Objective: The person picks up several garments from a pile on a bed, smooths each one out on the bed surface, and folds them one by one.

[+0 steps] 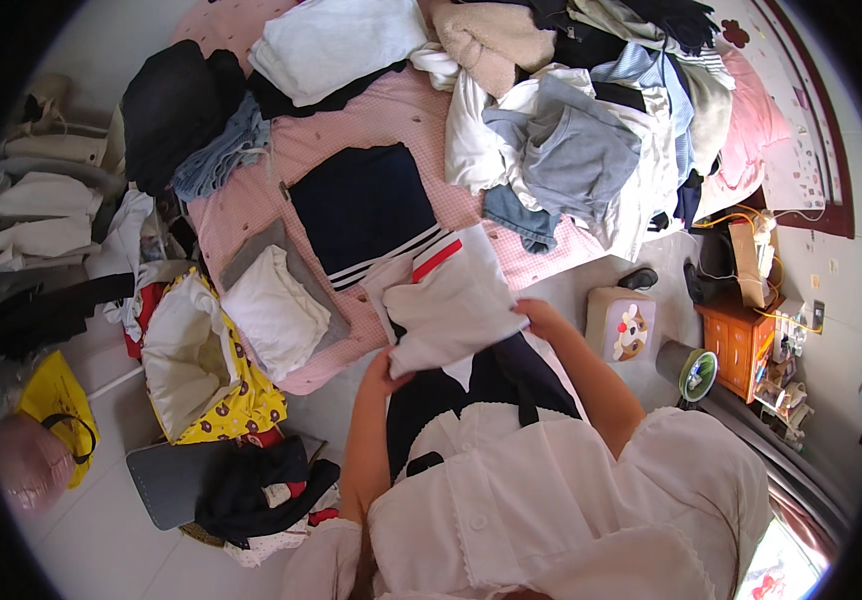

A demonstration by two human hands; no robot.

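Observation:
A white garment (461, 307) with a red stripe lies folded at the near edge of the bed. My left hand (388, 373) grips its near left corner, and my right hand (540, 318) holds its right corner; some fingertips are hidden by the cloth. Just beyond it, a folded navy garment (363, 210) with white stripes lies flat on the pink checked bedsheet (311, 142). To the left, a folded white garment (276, 311) rests on a grey cloth (326, 322).
A heap of clothes (581, 142) covers the bed's right side. Folded white clothes (337, 45) and dark clothes (176, 112) lie at the back. A yellow fabric bag (236, 405) stands left of the bed. A dog-face stool (622, 324) and a waste bin (690, 371) are at right.

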